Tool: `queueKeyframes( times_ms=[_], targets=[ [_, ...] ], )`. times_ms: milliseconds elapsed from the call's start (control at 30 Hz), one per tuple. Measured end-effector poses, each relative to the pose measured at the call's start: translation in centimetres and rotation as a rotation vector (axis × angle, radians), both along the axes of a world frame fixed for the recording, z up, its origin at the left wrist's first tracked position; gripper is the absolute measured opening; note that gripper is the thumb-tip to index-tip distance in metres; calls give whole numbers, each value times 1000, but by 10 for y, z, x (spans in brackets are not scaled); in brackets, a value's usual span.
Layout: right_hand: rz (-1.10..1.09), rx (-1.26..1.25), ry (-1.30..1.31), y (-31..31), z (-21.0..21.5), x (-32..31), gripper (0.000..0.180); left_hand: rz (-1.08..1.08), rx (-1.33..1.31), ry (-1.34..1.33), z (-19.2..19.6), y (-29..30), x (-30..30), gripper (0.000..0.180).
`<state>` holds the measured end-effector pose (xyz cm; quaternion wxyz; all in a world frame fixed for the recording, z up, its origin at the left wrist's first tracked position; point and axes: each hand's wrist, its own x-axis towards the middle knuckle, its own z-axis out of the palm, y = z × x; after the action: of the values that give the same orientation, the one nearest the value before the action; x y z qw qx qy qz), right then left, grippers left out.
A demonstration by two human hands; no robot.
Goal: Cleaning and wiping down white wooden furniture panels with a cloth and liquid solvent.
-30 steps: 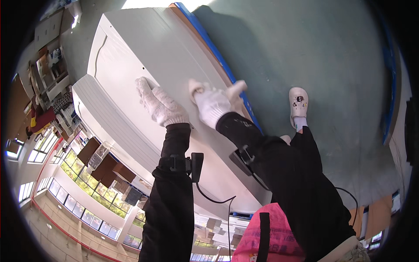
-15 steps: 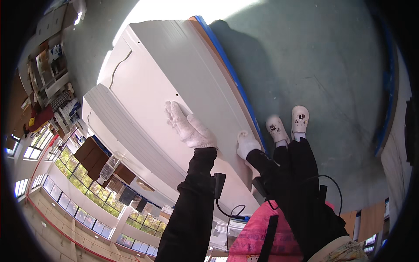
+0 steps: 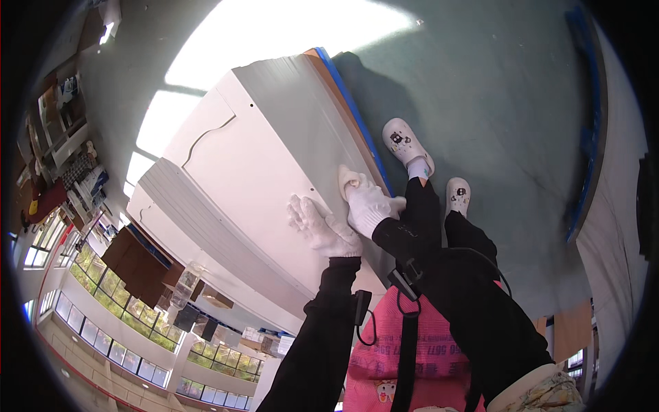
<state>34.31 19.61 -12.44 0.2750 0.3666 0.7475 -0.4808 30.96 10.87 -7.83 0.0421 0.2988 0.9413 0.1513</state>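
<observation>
A stack of large white panels [image 3: 240,154] lies in front of me, the top one marked with a wavy groove [image 3: 206,141] and small dark holes. My left hand [image 3: 322,228], in a white glove, rests flat on the top panel near its edge with fingers spread. My right hand [image 3: 371,208], gloved too, is closed around a small off-white wad, probably a cloth [image 3: 349,178]. It presses this against the grey layered side [image 3: 292,106] of the stack. The palm side of the right hand is hidden.
Under the stack run a brown board and a blue edge [image 3: 357,115]. My feet in white clogs [image 3: 406,144] stand on the green floor [image 3: 501,130] to the right. A second blue-edged stack [image 3: 594,123] is at the far right. Brown cartons [image 3: 134,264] stand at the left.
My right hand has moved forward along the stack's side, and the wad now shows in it. My left hand stays flat on the panel. One foot has stepped forward, and the view has shifted.
</observation>
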Motion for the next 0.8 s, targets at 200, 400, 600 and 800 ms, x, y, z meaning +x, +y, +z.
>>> queueKeyframes(
  times_ms=[200, 400, 600, 800],
  targets=[
    [-49, 254, 212, 125, 8, -126, 28, -41, 33, -21, -3, 6, 6, 52],
    [-102, 121, 363, 68, -6, -43, 28, -64, -32, -170, 20, 16, -7, 54],
    [-10, 112, 278, 81, 6, -61, 26, -165, 114, 70, 30, 149, -160, 47],
    [-218, 308, 522, 100, -8, -78, 16, 233, 42, -64, -7, 194, -222, 48]
  ],
)
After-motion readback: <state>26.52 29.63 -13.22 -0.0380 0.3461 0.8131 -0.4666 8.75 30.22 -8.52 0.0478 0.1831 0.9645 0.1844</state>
